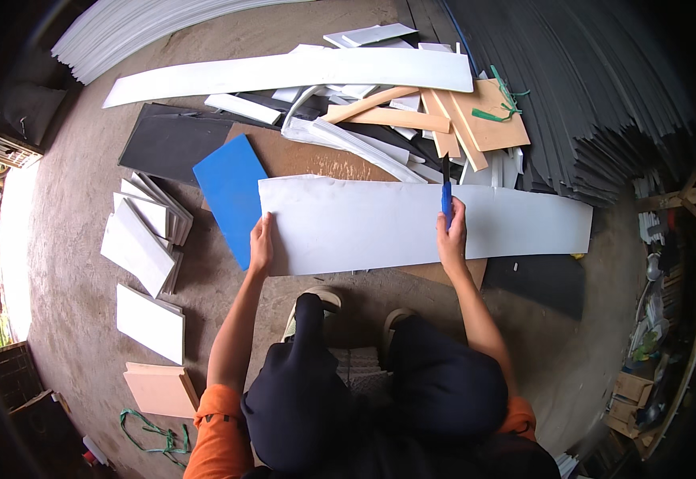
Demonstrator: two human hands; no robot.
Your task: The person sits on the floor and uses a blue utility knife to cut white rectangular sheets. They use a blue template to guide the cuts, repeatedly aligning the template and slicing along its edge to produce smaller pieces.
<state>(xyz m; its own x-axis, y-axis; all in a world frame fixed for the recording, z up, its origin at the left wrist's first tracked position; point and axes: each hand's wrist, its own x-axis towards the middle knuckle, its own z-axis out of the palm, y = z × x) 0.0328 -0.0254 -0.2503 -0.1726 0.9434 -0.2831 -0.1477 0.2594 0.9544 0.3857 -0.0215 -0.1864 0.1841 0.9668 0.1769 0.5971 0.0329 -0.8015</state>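
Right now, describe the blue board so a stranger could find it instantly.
Start at the long white sheet the person pins to the floor with the left hand. Just beyond that hand's fingertips, the blue board lies tilted, partly under the sheet. It is the only solid blue panel among white, grey and tan pieces.

You have: one long white sheet [380, 227] under two hands, one blue-handled knife [446, 194], one blue panel [232, 191], one dark grey panel [174, 142], two shoes.

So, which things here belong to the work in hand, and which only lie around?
In use:
- white sheet, pressed by left hand
- blue knife in right hand
- brown board underneath

Lying about:
- blue panel
- white cut pieces
- green strap
- grey sheet stack
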